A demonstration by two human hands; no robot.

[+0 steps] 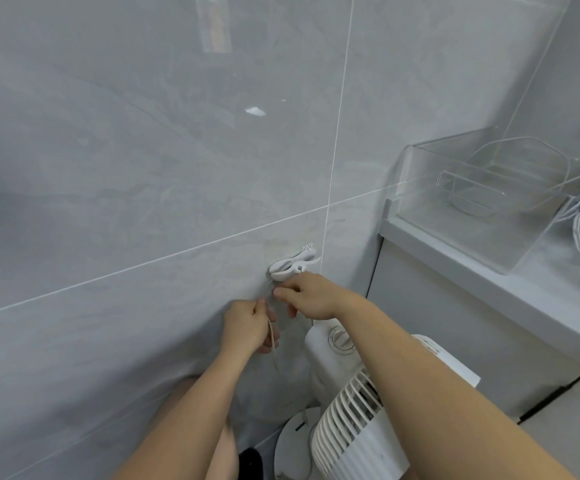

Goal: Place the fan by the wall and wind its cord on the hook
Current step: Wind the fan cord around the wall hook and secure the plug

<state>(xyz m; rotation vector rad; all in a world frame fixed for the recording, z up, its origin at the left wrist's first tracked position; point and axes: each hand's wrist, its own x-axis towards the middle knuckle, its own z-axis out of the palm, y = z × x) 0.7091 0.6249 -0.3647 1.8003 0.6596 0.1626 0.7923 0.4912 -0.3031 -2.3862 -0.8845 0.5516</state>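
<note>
White plastic pedestal fan stands against the grey tiled wall, below the white wall hook. Left hand pinches the thin pale cord; right hand pinches it just under the hook. Cord judged light, limp, slippery: keep tension, grip near hook.

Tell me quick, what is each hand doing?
Left hand: closed, pinching the cord.
Right hand: fingers pinched at the cord just below the hook.
</note>
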